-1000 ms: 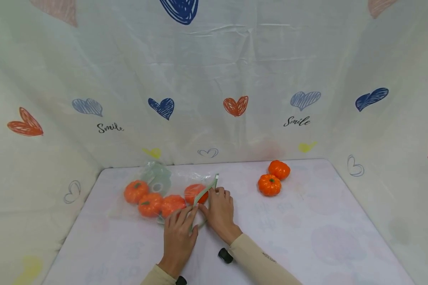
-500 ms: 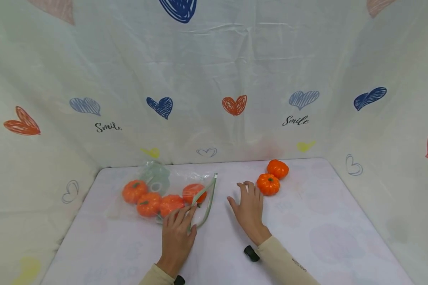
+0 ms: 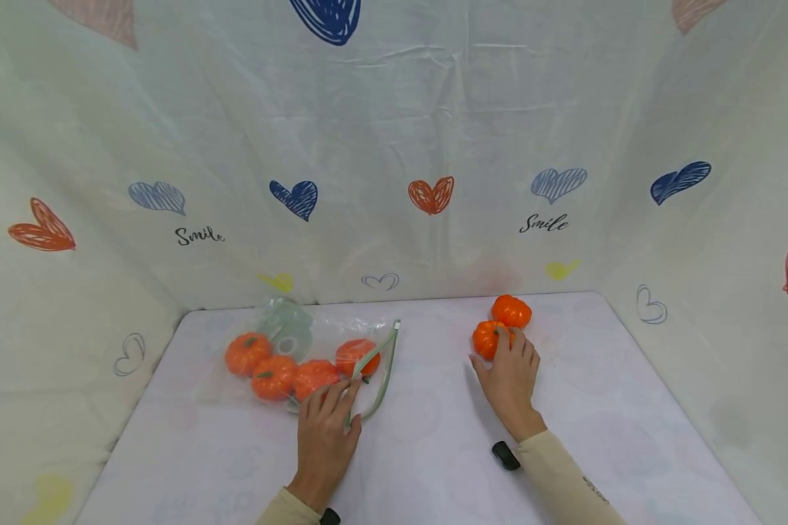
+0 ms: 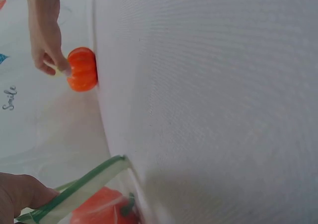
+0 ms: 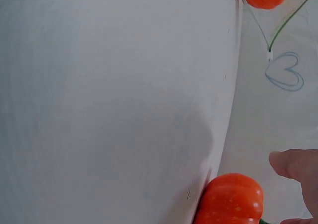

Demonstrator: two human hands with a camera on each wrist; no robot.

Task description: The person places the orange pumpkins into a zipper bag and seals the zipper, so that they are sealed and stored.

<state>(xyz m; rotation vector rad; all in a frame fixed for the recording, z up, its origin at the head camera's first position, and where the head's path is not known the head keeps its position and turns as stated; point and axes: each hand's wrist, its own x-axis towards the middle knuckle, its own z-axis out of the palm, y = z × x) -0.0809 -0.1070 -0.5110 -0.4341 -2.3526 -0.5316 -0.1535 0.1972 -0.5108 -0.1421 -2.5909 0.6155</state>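
A clear zip bag [image 3: 331, 332] with a green-edged mouth lies on the left of the table, holding several small orange pumpkins [image 3: 274, 377]. My left hand [image 3: 325, 434] holds the bag's mouth at its near edge; in the left wrist view the thumb [image 4: 32, 190] lies against the green strip [image 4: 79, 188]. My right hand [image 3: 508, 379] is over the nearer of two loose pumpkins [image 3: 486, 339], fingers above it and thumb apart at its left. In the right wrist view a gap shows between thumb [image 5: 290, 164] and pumpkin [image 5: 231, 201]. The other loose pumpkin [image 3: 512, 311] sits just behind.
The white table [image 3: 604, 408] ends at a back curtain [image 3: 381, 240] printed with hearts, with more curtain along both sides. A pale green print [image 3: 285, 328] shows on the bag's far part. Both wrists wear a black device [image 3: 505, 456].
My right hand has left the bag's mouth and moved right to the nearer loose pumpkin. The bag's mouth now spreads wider on its right side. My left hand has stayed at the bag.
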